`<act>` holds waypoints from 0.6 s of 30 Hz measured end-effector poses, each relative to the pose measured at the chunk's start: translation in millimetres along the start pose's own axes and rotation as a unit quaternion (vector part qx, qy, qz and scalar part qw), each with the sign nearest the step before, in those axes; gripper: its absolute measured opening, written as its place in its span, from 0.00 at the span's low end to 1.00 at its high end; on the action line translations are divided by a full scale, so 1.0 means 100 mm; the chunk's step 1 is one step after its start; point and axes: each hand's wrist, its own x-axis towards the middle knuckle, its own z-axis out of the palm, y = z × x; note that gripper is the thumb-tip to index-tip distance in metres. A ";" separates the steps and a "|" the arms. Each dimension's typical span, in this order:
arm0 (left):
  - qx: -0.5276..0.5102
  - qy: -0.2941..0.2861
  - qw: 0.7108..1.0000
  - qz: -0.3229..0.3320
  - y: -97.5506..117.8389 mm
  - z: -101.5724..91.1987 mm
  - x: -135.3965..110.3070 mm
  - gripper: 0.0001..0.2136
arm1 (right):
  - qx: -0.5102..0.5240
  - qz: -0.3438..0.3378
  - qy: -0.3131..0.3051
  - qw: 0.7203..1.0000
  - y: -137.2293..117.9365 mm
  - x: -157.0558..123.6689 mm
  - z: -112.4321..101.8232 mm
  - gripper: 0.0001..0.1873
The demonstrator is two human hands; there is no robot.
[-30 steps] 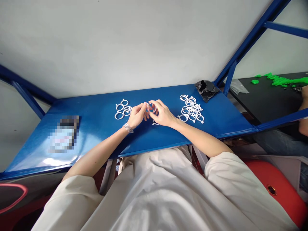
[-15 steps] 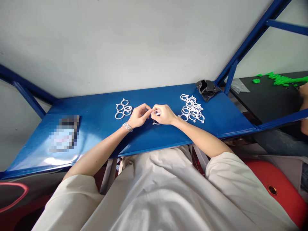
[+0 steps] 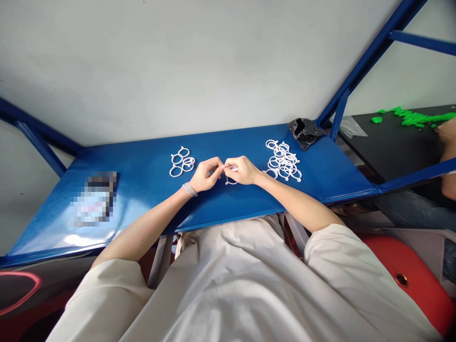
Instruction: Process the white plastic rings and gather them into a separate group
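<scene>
In the middle of the blue table, both hands meet over a small white plastic ring (image 3: 233,167). My right hand (image 3: 244,170) is closed around this ring, which shows partly between its fingers. My left hand (image 3: 206,174) pinches with thumb and forefinger at the ring's left end; the fingertips hide the exact contact. Just beneath my right hand, another white ring (image 3: 231,181) lies on the table, partly covered. A small group of white rings with little knobs (image 3: 175,171) lies left of my left hand. A larger pile of similar rings (image 3: 285,169) spreads beyond my right wrist.
A crumpled black plastic bag (image 3: 305,133) sits at the table's back right. At the left end lies a blurred-out object (image 3: 94,199). Blue frame posts (image 3: 340,111) rise at the sides. Green pieces (image 3: 409,115) and another person's arm (image 3: 448,142) appear at a black table, right.
My hands stay together at nearly the same spot, with a small shift of the fingers. The held ring has turned slightly and shows less. The piles look the same.
</scene>
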 end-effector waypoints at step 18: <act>0.081 0.011 0.996 0.028 -0.07 -0.13 0.05 0.15 | 0.027 0.046 -0.030 0.998 0.09 0.03 -0.05 0.24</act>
